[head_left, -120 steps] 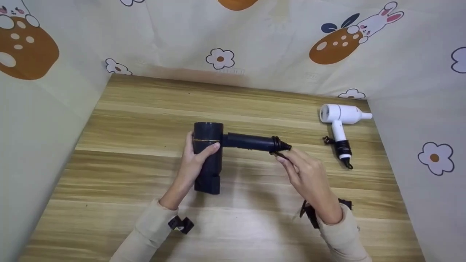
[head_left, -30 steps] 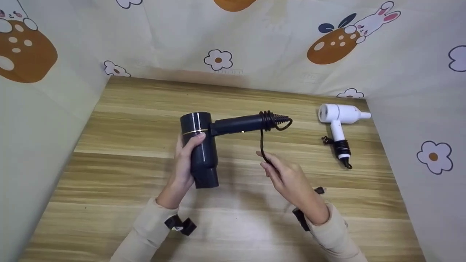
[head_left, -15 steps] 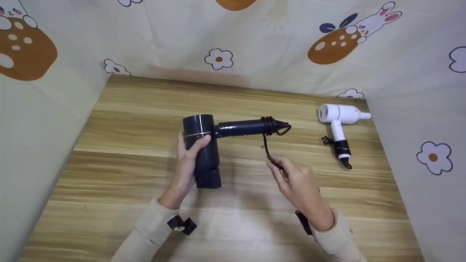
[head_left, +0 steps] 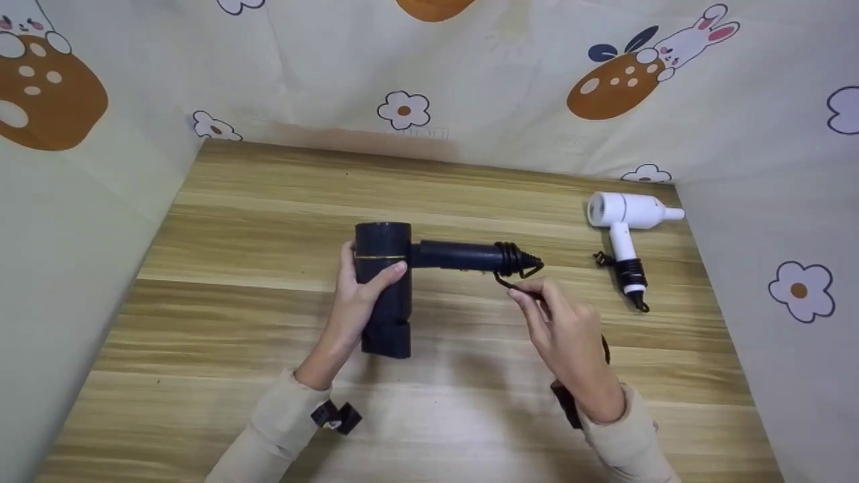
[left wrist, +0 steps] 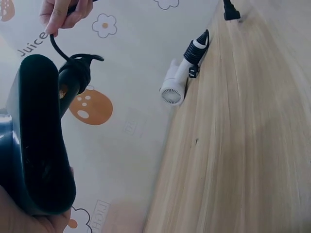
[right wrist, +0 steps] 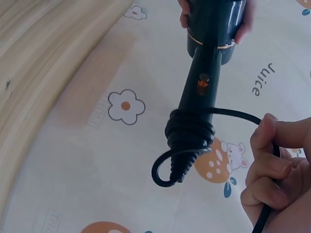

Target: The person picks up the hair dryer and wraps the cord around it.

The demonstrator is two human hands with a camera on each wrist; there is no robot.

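Observation:
My left hand (head_left: 356, 295) grips the barrel of a dark navy hair dryer (head_left: 384, 241), thumb across its front. The barrel stands roughly upright above the table, nozzle toward me, and the handle (head_left: 460, 255) points right. Several turns of black power cord (head_left: 511, 258) wrap the handle's end, near the ribbed cord sleeve. Pinched in my right hand (head_left: 567, 329) is the cord's free length, a short stretch running from the coil to the fingertips. In the right wrist view, the cord (right wrist: 235, 113) passes under curled fingers. The left wrist view shows a dangling black plug (left wrist: 231, 12).
A white hair dryer (head_left: 631, 209) lies at the table's right back, its black cord (head_left: 631, 272) wound round its handle. The wood-grain table (head_left: 268, 201) is bordered by patterned cloth walls (head_left: 322, 67) at the back and sides.
The navy dryer's handle has swung down from an upward tilt to nearly level, and the dryer has shifted slightly right. My right hand has moved right with the cord, still pinching it.

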